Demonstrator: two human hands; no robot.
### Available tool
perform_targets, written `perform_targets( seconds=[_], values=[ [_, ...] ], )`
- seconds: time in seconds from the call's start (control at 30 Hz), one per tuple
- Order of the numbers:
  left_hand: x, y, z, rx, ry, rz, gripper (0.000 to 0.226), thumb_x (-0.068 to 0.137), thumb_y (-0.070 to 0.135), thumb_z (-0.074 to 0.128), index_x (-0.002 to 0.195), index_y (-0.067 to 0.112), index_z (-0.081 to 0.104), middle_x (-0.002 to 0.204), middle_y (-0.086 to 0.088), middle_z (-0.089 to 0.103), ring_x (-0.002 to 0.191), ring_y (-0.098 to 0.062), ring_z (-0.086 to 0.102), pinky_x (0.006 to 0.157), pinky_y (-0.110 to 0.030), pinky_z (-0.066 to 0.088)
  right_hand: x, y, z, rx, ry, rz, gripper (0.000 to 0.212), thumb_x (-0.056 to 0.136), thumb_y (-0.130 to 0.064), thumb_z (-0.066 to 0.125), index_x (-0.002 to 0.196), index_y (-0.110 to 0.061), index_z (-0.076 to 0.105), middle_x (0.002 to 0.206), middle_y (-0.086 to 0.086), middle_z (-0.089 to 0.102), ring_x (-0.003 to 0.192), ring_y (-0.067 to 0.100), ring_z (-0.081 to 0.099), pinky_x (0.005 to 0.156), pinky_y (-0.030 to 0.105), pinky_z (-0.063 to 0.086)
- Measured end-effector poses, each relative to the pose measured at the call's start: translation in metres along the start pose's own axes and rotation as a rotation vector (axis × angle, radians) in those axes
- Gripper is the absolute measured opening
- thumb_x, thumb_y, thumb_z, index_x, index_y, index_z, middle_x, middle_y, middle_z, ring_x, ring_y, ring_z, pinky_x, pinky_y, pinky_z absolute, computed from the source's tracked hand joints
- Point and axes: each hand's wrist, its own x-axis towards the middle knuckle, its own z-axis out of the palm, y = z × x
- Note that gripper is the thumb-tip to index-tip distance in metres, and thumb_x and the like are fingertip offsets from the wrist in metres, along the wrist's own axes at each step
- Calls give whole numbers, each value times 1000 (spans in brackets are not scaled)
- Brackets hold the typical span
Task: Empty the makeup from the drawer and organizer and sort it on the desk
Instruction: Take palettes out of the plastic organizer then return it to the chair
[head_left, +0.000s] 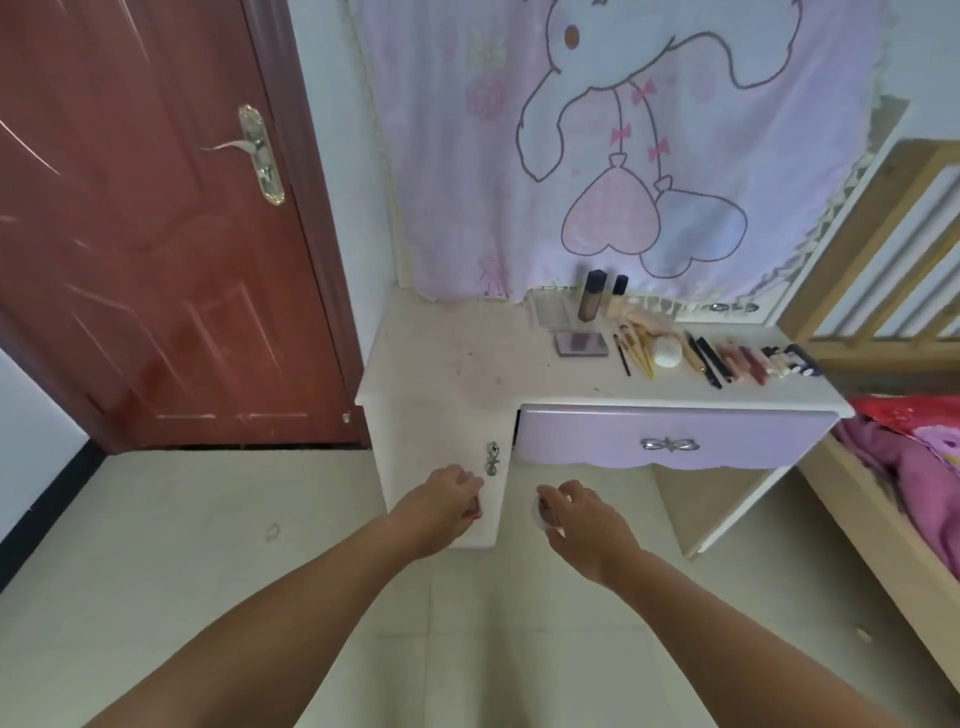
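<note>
My left hand (449, 501) is held in front of the desk's white cabinet, fingers curled round a small reddish item (472, 508) that is mostly hidden. My right hand (579, 512) holds a round white compact (540, 514) below the lilac drawer (670, 441), which looks shut or nearly shut. On the white desk (457, 364) makeup lies in a row: a clear organizer (548, 312), two foundation bottles (592, 301), a flat palette (581, 344), brushes (636, 351), a white puff (667, 352), and several pencils and lipsticks (748, 361).
A red-brown door (156, 234) stands shut at the left. A pink cartoon cloth (597, 145) hangs behind the desk. A wooden bed frame (883, 260) with pink bedding (914, 457) is at the right. Pale tiled floor lies under my arms.
</note>
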Motion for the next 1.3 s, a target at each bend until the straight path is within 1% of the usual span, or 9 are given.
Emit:
perform_targets(
  seconds=[0.23, 0.33, 0.43, 0.5, 0.6, 0.77, 0.97, 1.13, 1.3],
  values=[
    [120, -55, -20, -96, -24, -77, 45, 93, 27, 54, 132, 6, 43, 123, -13, 46, 115, -29, 46, 94, -37, 44, 141, 37, -32, 29, -58, -24, 46, 93, -26, 47, 138, -21, 35, 131, 6, 44, 117, 26, 46, 90, 36, 47],
    [177, -92, -28, -63, -46, -64, 60, 96, 30, 49, 146, 8, 25, 135, -13, 39, 124, -29, 40, 101, -37, 39, 205, 41, -39, 39, -47, -38, 47, 93, -25, 48, 138, -21, 36, 131, 7, 45, 117, 27, 47, 90, 36, 47],
    [236, -130, -42, -49, -87, -56, 68, 96, 30, 49, 149, 6, 14, 142, -14, 34, 129, -30, 35, 105, -36, 36, 269, 44, -45, 39, -48, -5, 51, 94, -25, 48, 142, -22, 32, 135, 7, 42, 119, 27, 46, 92, 36, 46],
    [268, -158, -54, -83, -105, -70, 64, 95, 30, 51, 145, 5, 21, 140, -13, 36, 128, -30, 37, 103, -37, 37, 312, 42, -52, 55, -74, 22, 52, 94, -25, 47, 143, -23, 30, 136, 7, 41, 121, 27, 45, 93, 36, 46],
    [310, -209, -73, -110, -123, -70, 39, 91, 27, 57, 121, 6, 43, 123, -12, 46, 114, -29, 45, 92, -39, 43, 374, 31, -60, 75, -91, 30, 52, 94, -26, 46, 144, -24, 29, 138, 6, 40, 121, 27, 45, 94, 36, 46],
    [355, -284, -90, -114, -157, -159, 36, 87, 24, 62, 112, 8, 43, 119, -11, 47, 111, -28, 46, 87, -35, 41, 464, -1, -64, 95, -129, -53, 49, 94, -27, 47, 141, -22, 32, 135, 8, 41, 118, 30, 46, 91, 39, 47],
    [405, -331, -85, -166, -144, -244, 24, 84, 17, 61, 103, 10, 48, 112, -6, 51, 108, -26, 49, 84, -34, 44, 553, -19, -59, 79, -174, -130, 52, 92, -26, 48, 141, -21, 31, 135, 10, 40, 121, 31, 43, 91, 39, 47],
    [416, -352, -78, -101, -186, -239, 46, 86, 18, 62, 126, 9, 43, 133, -6, 43, 123, -25, 42, 94, -40, 45, 584, -26, -44, 78, -170, -162, 53, 91, -28, 50, 140, -20, 31, 135, 9, 39, 120, 30, 40, 90, 37, 45],
    [409, -354, -80, -97, -224, -242, 44, 86, 19, 61, 125, 8, 44, 136, -7, 38, 126, -24, 38, 96, -38, 44, 585, -21, -36, 98, -144, -147, 59, 90, -35, 52, 142, -20, 29, 134, 6, 40, 121, 27, 40, 91, 35, 44]
  ],
)
